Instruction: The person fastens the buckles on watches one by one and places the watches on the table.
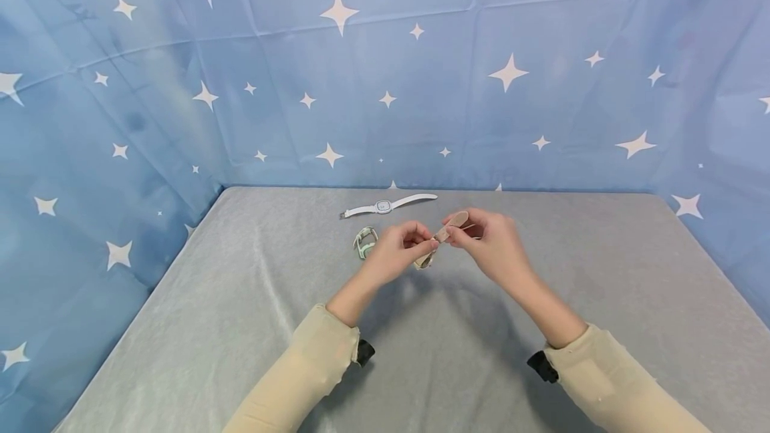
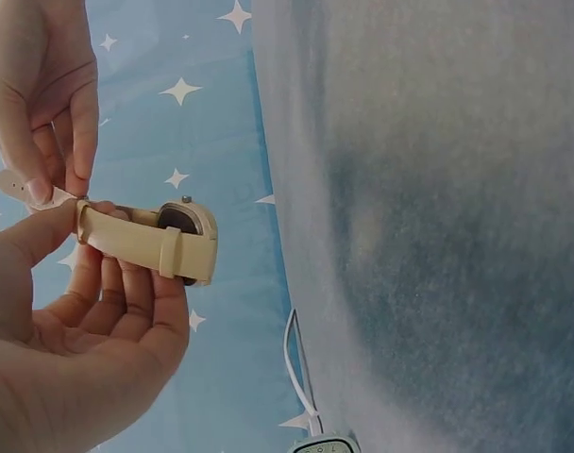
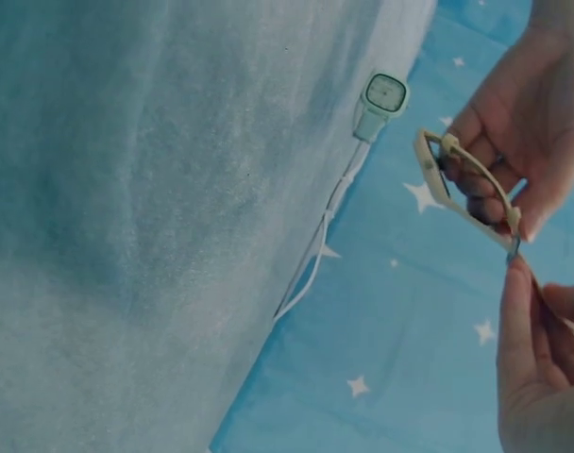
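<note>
Both hands hold a cream wristwatch (image 2: 126,238) up above the table, its strap bent into a loop. My left hand (image 1: 394,249) pinches the strap near the buckle, the fingers curled beneath the loop in the left wrist view. With thumb and fingers my right hand (image 1: 486,240) pinches the strap's free end (image 1: 458,220), which sticks out past the buckle. The watch case (image 2: 197,236) hangs at the far side of the loop. Left of my left hand, a mint-green watch (image 1: 364,243) stands on the table with its strap looped.
A white watch (image 1: 383,206) lies stretched out behind the hands, near the table's back edge. Grey cloth covers the table (image 1: 240,326). A blue curtain with white stars (image 1: 385,72) hangs behind and at the sides.
</note>
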The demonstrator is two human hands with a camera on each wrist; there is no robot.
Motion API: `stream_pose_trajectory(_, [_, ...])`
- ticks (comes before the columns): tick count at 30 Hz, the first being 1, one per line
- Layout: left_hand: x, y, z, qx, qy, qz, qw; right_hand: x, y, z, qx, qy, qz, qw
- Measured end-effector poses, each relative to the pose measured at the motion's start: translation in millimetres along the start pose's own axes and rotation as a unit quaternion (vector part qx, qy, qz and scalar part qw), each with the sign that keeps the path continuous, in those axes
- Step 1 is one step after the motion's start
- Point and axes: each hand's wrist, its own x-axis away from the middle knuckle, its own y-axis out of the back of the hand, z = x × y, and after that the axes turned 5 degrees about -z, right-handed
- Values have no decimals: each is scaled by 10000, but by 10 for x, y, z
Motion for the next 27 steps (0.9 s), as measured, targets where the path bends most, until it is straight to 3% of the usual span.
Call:
stream_pose_trajectory(12, [-29,-11,31,208,113,-3,9997,3,-1,6,101,81,-136,9998])
stream_pose_trajectory(27, [-17,-28,9,410,326,-94,9986,43,-36,8,650,629,-188,9957])
